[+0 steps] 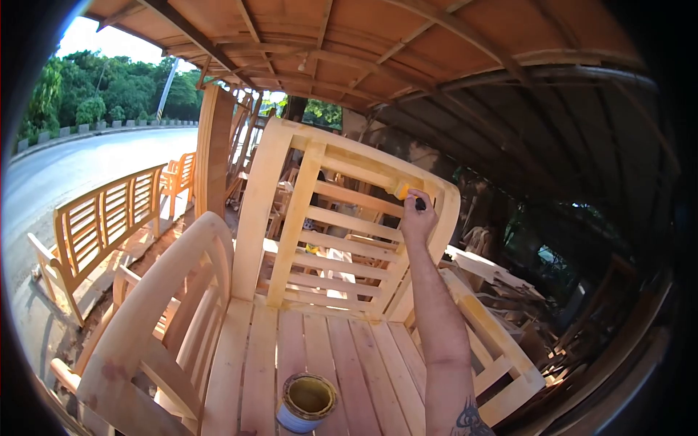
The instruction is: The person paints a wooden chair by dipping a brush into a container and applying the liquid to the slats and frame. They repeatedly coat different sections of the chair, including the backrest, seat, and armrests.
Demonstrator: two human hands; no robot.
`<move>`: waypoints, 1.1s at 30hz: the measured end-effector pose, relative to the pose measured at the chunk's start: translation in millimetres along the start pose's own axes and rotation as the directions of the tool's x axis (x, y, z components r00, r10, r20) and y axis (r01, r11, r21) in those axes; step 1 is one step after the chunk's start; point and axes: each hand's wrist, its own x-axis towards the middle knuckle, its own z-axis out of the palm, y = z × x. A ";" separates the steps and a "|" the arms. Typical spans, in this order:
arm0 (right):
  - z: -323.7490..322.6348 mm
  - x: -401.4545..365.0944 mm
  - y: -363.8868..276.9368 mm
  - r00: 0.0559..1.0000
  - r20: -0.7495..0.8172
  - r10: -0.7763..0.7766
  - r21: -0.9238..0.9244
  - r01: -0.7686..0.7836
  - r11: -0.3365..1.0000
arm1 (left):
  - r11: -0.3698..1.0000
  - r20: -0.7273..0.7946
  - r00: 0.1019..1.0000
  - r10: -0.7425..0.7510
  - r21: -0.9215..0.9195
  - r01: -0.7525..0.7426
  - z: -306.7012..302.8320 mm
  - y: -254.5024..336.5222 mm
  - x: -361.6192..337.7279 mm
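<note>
My right hand (419, 216) is closed around a paintbrush (403, 190) with a yellow part near its bristles. The brush is held against the inner side of the top rail, near the upper right corner of a slatted wooden chair back (320, 185). Yellowish coating shows on parts of the back's frame, while other parts look paler. On the plank seat (349, 349) below stands an open can (308, 402) holding yellow-brown liquid, its rim smeared. No clearly recognisable part of my left hand shows.
The chair's curved left armrest (156, 309) rises close by, and its right armrest (502, 341) lies beyond my forearm. A finished slatted bench (109, 218) stands at left beside the road (94, 163). Stacked boards (494, 272) lie at right under the roof (327, 43).
</note>
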 end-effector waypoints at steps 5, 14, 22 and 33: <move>-60.1 54.9 -28.6 0.998 -0.045 0.047 -0.199 -0.055 0.979 | 0.988 0.037 0.991 0.131 0.073 -0.134 -4.9 0.5 7.7; -54.8 98.2 -1.9 0.938 0.117 0.327 -0.659 -0.173 0.732 | 0.990 0.051 0.992 0.115 0.070 -0.118 -9.2 6.5 11.4; 3.0 73.5 -57.1 0.797 0.350 0.493 -0.216 -0.443 0.870 | 0.996 0.038 0.998 0.057 0.073 -0.059 -8.4 20.1 14.6; -22.9 104.9 -31.3 0.966 0.110 0.234 -0.808 -0.050 0.588 | 0.998 0.026 0.999 0.025 0.060 -0.027 -5.7 8.8 9.0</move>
